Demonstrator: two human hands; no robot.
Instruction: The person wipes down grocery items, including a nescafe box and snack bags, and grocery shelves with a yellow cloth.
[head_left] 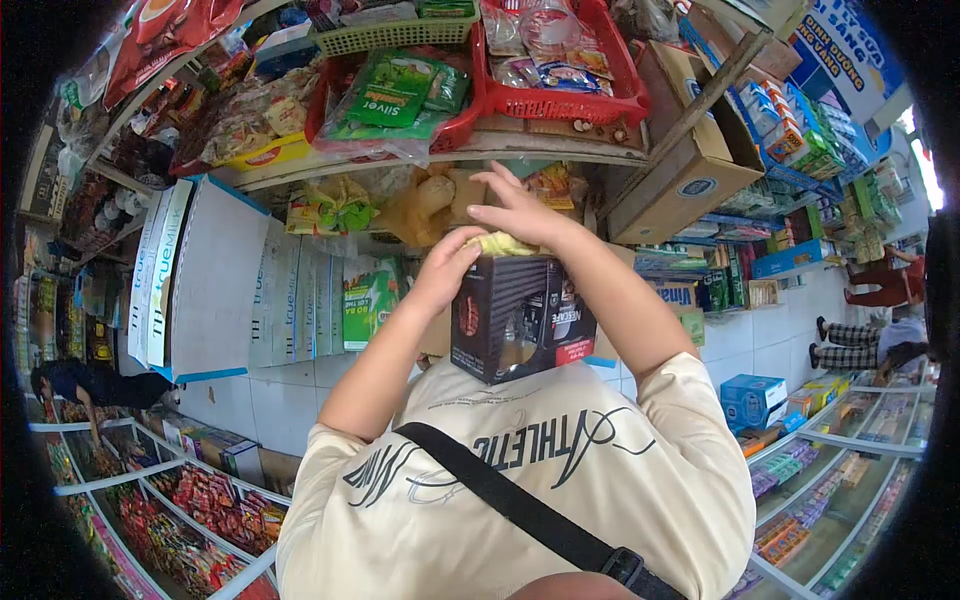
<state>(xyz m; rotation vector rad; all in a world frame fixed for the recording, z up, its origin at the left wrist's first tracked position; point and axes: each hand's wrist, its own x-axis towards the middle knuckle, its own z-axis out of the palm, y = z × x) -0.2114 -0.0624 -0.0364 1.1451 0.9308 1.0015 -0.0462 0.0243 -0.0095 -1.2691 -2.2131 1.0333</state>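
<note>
A black NESCAFE box (505,315) stands against my chest, with a yellowish crumpled item (500,243) showing at its top. My left hand (450,265) rests at the box's upper left corner, its fingers bent over the edge onto the yellowish item. Above the box's right side, my right hand (520,212) has its fingers apart and holds nothing visible. Beyond both hands, a tan plastic bag (420,205) lies on the lower shelf. What else is inside the box is hidden.
Red baskets (570,105) of packets sit on the shelf ahead. White TH true MILK cartons (215,280) stand left, an open cardboard box (690,170) right. Glass-topped cases (160,460) flank me. Other people (890,345) are at the far right and far left.
</note>
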